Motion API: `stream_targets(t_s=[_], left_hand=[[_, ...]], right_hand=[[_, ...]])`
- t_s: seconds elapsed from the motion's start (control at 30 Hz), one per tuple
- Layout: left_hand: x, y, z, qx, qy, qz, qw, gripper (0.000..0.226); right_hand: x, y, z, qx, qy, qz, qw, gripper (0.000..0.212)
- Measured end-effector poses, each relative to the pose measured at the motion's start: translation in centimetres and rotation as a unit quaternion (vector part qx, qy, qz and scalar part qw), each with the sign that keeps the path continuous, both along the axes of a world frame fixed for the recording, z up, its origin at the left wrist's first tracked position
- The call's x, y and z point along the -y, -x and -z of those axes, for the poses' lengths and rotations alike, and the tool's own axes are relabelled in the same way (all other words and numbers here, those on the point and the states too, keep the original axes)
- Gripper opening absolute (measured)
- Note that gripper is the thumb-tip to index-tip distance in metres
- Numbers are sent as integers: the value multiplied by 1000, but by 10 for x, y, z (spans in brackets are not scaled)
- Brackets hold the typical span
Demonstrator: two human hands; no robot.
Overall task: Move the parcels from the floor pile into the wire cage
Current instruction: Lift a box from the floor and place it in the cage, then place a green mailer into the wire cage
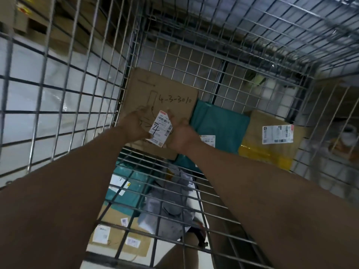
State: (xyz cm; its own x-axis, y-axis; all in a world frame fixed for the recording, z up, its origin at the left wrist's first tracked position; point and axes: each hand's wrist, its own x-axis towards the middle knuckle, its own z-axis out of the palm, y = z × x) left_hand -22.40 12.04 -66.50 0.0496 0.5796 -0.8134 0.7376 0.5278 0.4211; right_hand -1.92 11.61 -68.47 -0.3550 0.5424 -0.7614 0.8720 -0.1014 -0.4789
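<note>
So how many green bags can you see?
2. One green bag lies right of the big cardboard box; another shows lower, behind the front mesh. Others may be hidden.

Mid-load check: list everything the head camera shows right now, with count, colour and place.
wire cage: one, grey metal mesh, all around the view
cardboard box: one, brown, marked 4-3-301, white label, held inside the cage near its left wall
teal bag: one, teal, in the cage right of the held box
taped box: one, brown with yellow tape and a white label, in the cage at right
lower teal bag: one, teal, seen through the near mesh under the arms
grey bag: one, grey, behind the same mesh
flat parcel: one, brown, labelled, lowest behind that mesh
cartons: count unclear, brown, blurred, outside the cage upper left
left grip: one, bare hand, holds the box's left side
right grip: one, bare hand, holds the box's lower right
</note>
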Motion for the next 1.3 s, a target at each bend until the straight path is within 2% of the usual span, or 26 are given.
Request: stream_targets(t_s=[0.13, 0.3, 0.53, 0.73, 0.83, 1.03, 1.2, 1.3], left_hand=[[-12, 0, -55, 2, -69, -8, 998, 106], [-18, 12, -153, -25, -147, -12, 989, 101], [48, 35, -285, -22, -234, -95, 967, 91], [152, 63, -364, -55, -357, -247, 899, 69], [218, 79, -374, -102, -353, -315, 875, 68], [350, 85, -336, -113, -277, -356, 886, 87], [423, 73, -260, -139, -206, -417, 874, 93], [446, 62, -198, -147, -157, -443, 870, 100]], right_hand=[[-26, 5, -47, -24, -50, -4, 998, 123], [-50, 6, -131, -84, -98, -23, 991, 112], [-37, 29, -258, -137, -156, -60, 976, 98], [27, 73, -374, -191, -204, -120, 953, 86], [80, 105, -405, -230, -204, -168, 936, 82], [181, 162, -380, -211, -173, -275, 922, 88], [226, 177, -294, -136, -139, -360, 913, 102], [239, 176, -223, -97, -124, -375, 914, 121]])
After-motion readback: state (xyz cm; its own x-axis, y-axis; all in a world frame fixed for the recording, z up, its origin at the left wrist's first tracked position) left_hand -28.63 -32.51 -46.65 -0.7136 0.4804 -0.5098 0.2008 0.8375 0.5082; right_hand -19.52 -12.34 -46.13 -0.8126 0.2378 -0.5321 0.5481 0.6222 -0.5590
